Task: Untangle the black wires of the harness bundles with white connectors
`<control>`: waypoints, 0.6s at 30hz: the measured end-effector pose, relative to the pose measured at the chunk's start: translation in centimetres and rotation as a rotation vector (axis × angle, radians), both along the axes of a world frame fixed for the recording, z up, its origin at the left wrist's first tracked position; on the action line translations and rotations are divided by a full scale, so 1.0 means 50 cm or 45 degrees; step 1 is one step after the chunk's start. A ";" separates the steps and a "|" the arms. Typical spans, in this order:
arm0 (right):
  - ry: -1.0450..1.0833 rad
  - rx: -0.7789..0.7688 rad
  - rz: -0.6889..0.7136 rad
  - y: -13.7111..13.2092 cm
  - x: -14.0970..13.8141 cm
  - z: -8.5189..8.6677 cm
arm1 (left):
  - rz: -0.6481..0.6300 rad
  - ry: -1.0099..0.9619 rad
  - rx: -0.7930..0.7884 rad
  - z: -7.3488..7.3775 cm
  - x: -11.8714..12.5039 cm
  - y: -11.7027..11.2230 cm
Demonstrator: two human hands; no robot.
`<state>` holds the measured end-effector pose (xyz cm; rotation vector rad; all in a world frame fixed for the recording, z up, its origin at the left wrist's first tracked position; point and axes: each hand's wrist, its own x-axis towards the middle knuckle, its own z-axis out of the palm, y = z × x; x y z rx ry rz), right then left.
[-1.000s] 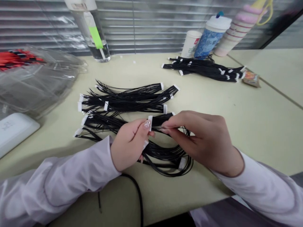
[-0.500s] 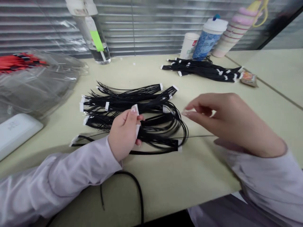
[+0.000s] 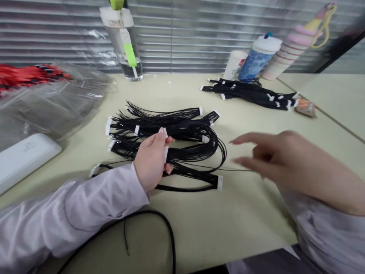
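My left hand is closed on a looped black wire harness with white end connectors, pinching it near one white plug. It lies on top of a pile of similar black harnesses on the beige table. My right hand hovers to the right of the loop, blurred, with one finger stretched out and the others partly curled. A single thin black wire runs straight from the harness to the underside of those fingers, which seem to pinch it.
A second pile of black harnesses lies at the back right, in front of three cups. A water bottle stands at the back. Clear plastic bags, red wires and a white box sit left. A thick black cable hangs over the near edge.
My right hand let go of the harness end, moved away to the right and drew one thin wire out of it. The left hand kept its hold on the harness.
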<state>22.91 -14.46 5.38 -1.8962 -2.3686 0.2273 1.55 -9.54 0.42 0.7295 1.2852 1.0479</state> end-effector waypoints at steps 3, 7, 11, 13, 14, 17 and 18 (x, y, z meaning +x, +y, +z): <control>-0.068 -0.163 0.209 -0.004 -0.011 0.001 | -0.009 -0.033 0.004 -0.001 -0.002 0.001; 0.046 0.102 -0.060 -0.011 0.003 0.021 | -0.022 -0.033 0.025 -0.003 -0.003 0.001; 0.016 -0.039 -0.072 -0.011 0.010 0.013 | -0.001 -0.045 -0.002 -0.002 -0.001 0.001; -0.004 -0.221 0.071 -0.010 -0.003 -0.001 | 0.019 -0.054 -0.016 -0.001 -0.001 0.001; -0.013 -0.270 0.145 -0.010 -0.010 -0.006 | 0.026 -0.061 -0.015 0.000 -0.001 0.001; -0.062 -0.167 0.169 -0.010 -0.019 -0.007 | 0.018 -0.073 -0.003 0.000 -0.003 0.001; -0.050 -0.062 0.094 -0.010 -0.014 -0.003 | 0.013 -0.069 -0.002 0.000 -0.003 0.001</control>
